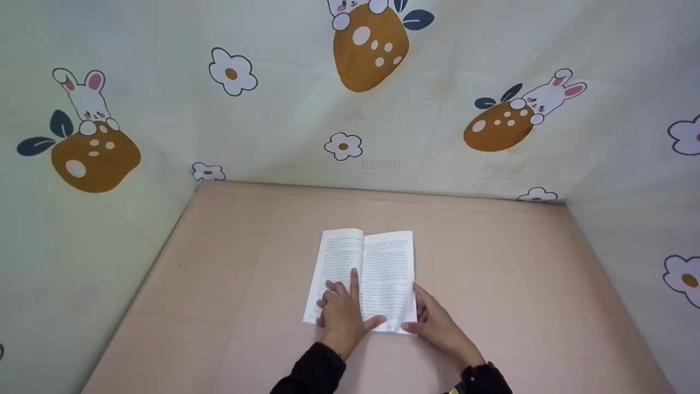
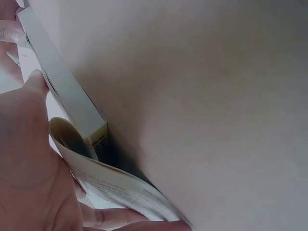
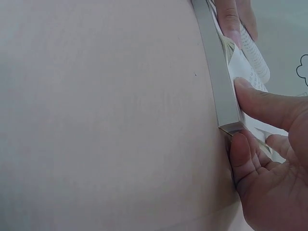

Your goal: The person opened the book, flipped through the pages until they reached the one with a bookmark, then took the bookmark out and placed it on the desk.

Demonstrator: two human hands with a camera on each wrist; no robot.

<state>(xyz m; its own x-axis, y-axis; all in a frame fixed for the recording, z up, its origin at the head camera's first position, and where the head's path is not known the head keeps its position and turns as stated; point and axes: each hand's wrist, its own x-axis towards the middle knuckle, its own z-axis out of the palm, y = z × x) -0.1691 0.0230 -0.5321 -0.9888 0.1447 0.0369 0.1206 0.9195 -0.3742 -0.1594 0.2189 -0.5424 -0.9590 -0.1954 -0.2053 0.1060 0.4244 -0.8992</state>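
An open paperback book [image 1: 387,268] with printed text on both pages lies on the table in the head view. My left hand [image 1: 343,317] rests on the left page, its index finger extended beside the fold and its thumb reaching onto the right page. At the lower right corner, my right hand [image 1: 437,325] pinches the book's edge, thumb on top and fingers at the side. The right wrist view shows that thumb [image 3: 264,103] pressing the page and fingertips against the corner of the thick page block [image 3: 219,72]. In the left wrist view, a few left pages [image 2: 115,180] curve away from the thicker block.
A pinkish-beige table surface [image 1: 262,246] surrounds the book. Pale panels [image 1: 284,120] printed with rabbits, orange-brown fruit and flowers stand at the back and both sides. Dark sleeves [image 1: 317,369] cover the wrists.
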